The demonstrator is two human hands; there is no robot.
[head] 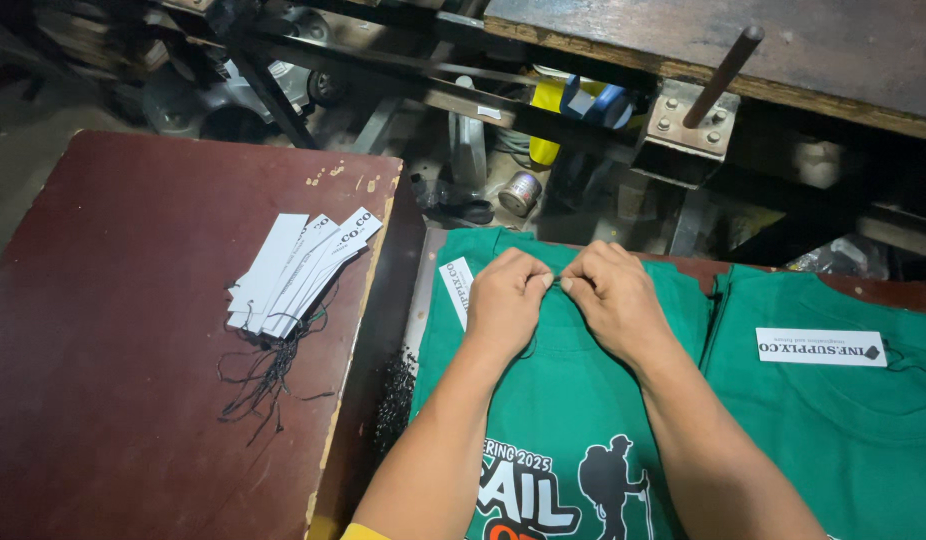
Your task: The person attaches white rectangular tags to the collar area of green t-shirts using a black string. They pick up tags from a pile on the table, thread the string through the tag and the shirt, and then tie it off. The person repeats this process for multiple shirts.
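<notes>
At nine o'clock, a fanned stack of white card hang tags with black strings [298, 272] lies on the dark red board table [113, 380], within easy reach. At the centre, the left hand [505, 300] and right hand [613, 293] meet, fingertips pinched together at the collar of the green printed cotton T-shirt [563, 410], a white tag [456, 290] beside it. At three o'clock lies a second green shirt [843, 430], already tagged.

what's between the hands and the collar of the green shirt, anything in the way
Nothing visible. The left hand and right hand are already on the green shirt at its collar, fingertips pinched together there.
</notes>
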